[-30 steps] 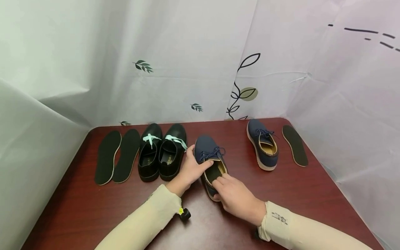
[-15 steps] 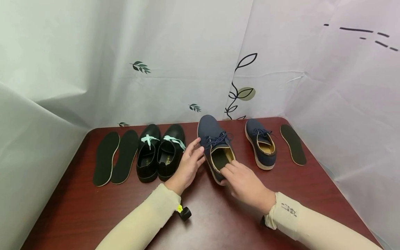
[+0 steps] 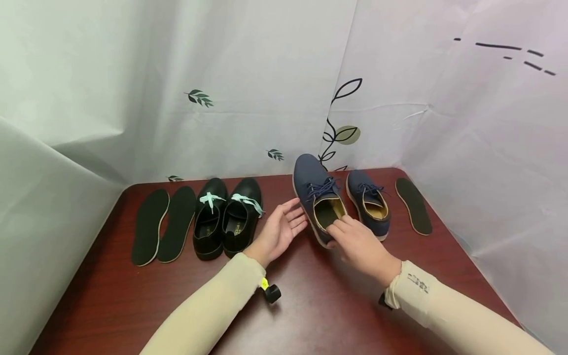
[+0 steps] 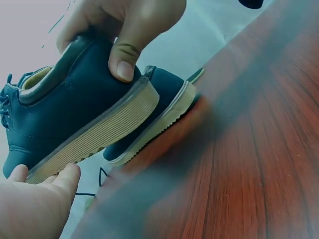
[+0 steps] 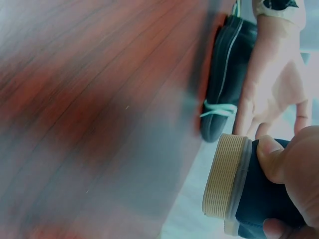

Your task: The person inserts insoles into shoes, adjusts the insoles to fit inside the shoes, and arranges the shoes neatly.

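A navy lace-up shoe (image 3: 308,178) with a tan lining is raised off the table, toe pointing to the back. My right hand (image 3: 364,246) grips it by the heel, thumb outside the heel counter and fingers inside the opening. A dark insole (image 3: 326,213) shows inside that shoe. My left hand (image 3: 281,231) is open at the shoe's left side; in the left wrist view its fingertips (image 4: 70,174) lie at the ribbed sole (image 4: 99,134). Just right of the held shoe, its matching navy shoe (image 3: 370,204) stands on the table.
A pair of black shoes (image 3: 210,217) with mint laces stands left of centre. Two dark insoles (image 3: 151,227) lie at the far left of the red-brown table (image 3: 111,305), and a single insole (image 3: 413,206) lies at the right. White curtains (image 3: 248,98) surround the table's back and sides.
The right hand has lifted the navy shoe off the table and carried it right and back, close to its mate. The left hand has let go of the shoe and opened beside it.
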`<action>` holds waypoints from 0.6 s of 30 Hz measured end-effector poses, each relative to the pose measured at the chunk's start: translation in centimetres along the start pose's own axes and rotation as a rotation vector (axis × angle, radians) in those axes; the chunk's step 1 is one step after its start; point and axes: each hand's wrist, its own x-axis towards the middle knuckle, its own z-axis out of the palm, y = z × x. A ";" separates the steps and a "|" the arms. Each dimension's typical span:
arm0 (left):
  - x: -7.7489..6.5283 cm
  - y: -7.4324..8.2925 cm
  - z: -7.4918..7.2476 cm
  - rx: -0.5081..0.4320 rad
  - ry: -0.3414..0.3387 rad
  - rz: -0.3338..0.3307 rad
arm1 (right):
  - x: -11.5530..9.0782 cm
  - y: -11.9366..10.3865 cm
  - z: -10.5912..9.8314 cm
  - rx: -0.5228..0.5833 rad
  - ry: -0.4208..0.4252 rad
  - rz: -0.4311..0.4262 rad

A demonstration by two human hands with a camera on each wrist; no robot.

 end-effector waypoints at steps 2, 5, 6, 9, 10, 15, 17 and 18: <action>0.5 -0.2 0.3 -0.005 0.008 -0.005 | -0.1 0.5 0.2 -0.003 -0.007 0.011; 1.5 -0.6 0.6 -0.005 0.032 -0.016 | -0.2 1.1 0.4 -0.005 -0.022 0.030; 1.8 -0.8 0.7 0.006 0.042 -0.020 | -0.2 1.2 0.4 -0.002 -0.029 0.037; 2.8 -1.5 1.0 0.063 0.076 -0.029 | -0.3 1.7 0.8 -0.002 -0.046 0.053; 3.0 -1.7 1.1 0.089 0.087 -0.033 | -0.4 1.8 0.9 -0.001 -0.051 0.057; 4.0 -2.9 1.6 0.160 0.093 -0.052 | -1.0 2.4 1.7 0.002 -0.058 0.077; 4.1 -3.2 1.7 0.163 0.076 -0.064 | -1.2 2.6 2.0 -0.002 -0.057 0.086; 4.2 -3.4 1.7 0.165 0.067 -0.072 | -1.3 2.7 2.1 -0.005 -0.059 0.092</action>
